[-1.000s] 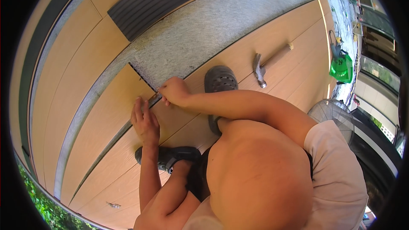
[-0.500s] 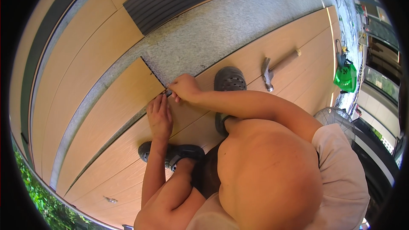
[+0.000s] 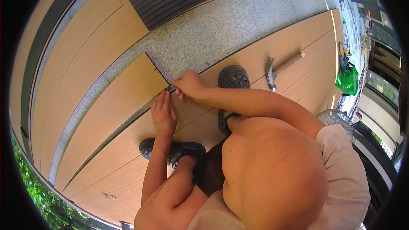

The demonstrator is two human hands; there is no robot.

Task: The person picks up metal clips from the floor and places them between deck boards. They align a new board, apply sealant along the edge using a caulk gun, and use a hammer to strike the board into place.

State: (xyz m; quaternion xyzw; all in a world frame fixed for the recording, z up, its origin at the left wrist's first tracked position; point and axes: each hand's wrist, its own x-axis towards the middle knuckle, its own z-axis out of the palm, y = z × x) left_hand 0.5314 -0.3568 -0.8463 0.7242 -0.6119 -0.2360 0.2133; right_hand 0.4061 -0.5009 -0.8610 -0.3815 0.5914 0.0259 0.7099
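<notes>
My right hand [image 3: 189, 84] is closed, fingertips pinching a small metal piece [image 3: 171, 85], too small to make out fully, at the corner where a short tan board [image 3: 131, 81] meets a longer plank [image 3: 200, 123]. Just left and below, my left hand [image 3: 163, 115] rests with fingers stretched out, tips at the narrow gap between the boards, beside that piece. A grey granite strip [image 3: 230, 17] shows beyond the boards. To the right a hammer [image 3: 270, 73] lies on the planks.
My dark clogs [image 3: 233, 79] are beside both hands. A ribbed dark board [image 3: 179, 0] lies along the top. At the right are a green bag [image 3: 347, 81], tools and a fan [image 3: 341, 117]. Small metal pieces [image 3: 109, 196] lie at lower left; greenery [image 3: 34, 187] borders the deck.
My left fingers have slid up along the gap, closer to my right hand. My right hand stays pinched at the board corner. The whole view has shifted slightly.
</notes>
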